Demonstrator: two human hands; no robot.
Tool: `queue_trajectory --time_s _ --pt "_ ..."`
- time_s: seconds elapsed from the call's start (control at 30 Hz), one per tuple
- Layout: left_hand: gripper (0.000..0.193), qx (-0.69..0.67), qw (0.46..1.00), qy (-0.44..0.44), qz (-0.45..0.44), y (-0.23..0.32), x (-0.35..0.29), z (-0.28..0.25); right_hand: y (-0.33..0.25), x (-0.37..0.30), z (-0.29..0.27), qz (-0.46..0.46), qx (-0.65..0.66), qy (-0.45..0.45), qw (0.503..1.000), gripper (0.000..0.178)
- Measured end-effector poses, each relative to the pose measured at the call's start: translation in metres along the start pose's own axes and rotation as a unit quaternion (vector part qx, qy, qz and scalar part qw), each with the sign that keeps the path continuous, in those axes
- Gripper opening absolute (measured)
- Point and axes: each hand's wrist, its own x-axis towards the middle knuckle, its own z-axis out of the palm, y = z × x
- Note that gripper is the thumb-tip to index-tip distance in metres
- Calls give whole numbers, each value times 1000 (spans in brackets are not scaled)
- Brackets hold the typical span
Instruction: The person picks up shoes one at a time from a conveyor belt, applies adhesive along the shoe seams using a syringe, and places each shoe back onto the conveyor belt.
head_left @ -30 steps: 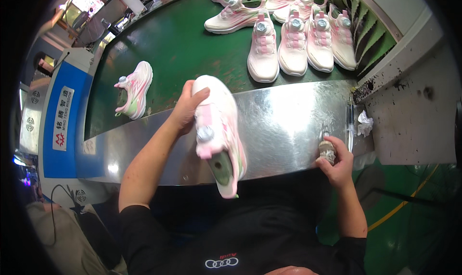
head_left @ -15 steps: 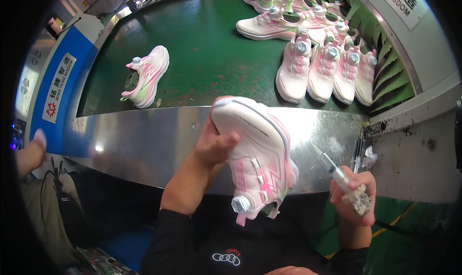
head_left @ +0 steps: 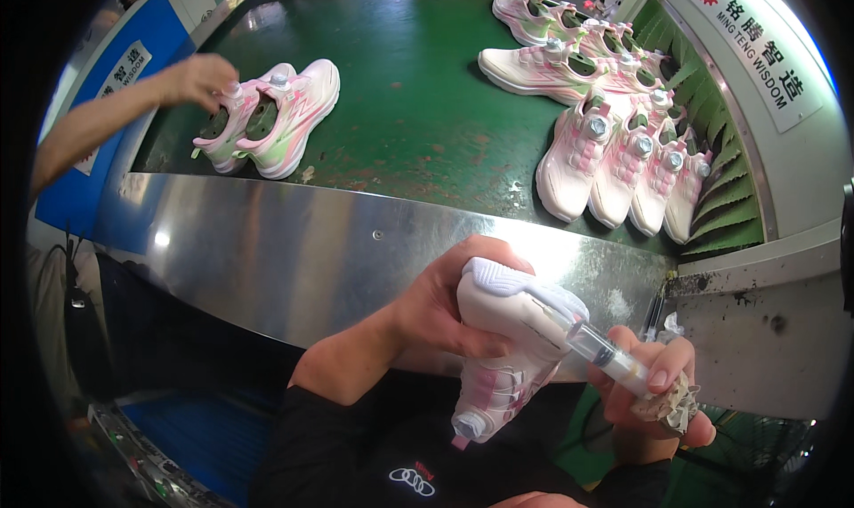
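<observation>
My left hand (head_left: 449,303) grips a pink and white sneaker (head_left: 511,317) by its forefoot, the toe and white sole edge tipped up and the heel with its dial hanging down toward me. In my right hand (head_left: 654,374) is a clear syringe (head_left: 609,357), its tip at the seam between the upper and the sole, on the side facing right. Whether the tip touches the shoe I cannot tell. A crumpled, whitish wad (head_left: 672,407), perhaps tissue or paper, is also held in that hand at the syringe's back end.
A co-worker's hand (head_left: 200,81) reaches over two sneakers (head_left: 298,121) at the left of the green belt (head_left: 400,108). Several more sneakers (head_left: 569,165) stand at the right, beside toothed green flaps (head_left: 734,188). A metal ledge (head_left: 294,241) runs along the front.
The sneaker has been turned and moved right, and the syringe tip has come to its sole edge. A second sneaker and the co-worker's hand now appear at the left of the belt.
</observation>
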Motion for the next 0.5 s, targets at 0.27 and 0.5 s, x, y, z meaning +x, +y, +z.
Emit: queue_trajectory --time_s 0.27,0.5 --pt "71 24 999 -18 13 3 0 2 -7 0 10 52 -29 43 997 56" --pt "72 -3 1000 -1 2 2 1 5 -5 -4 5 36 15 56 998 64"
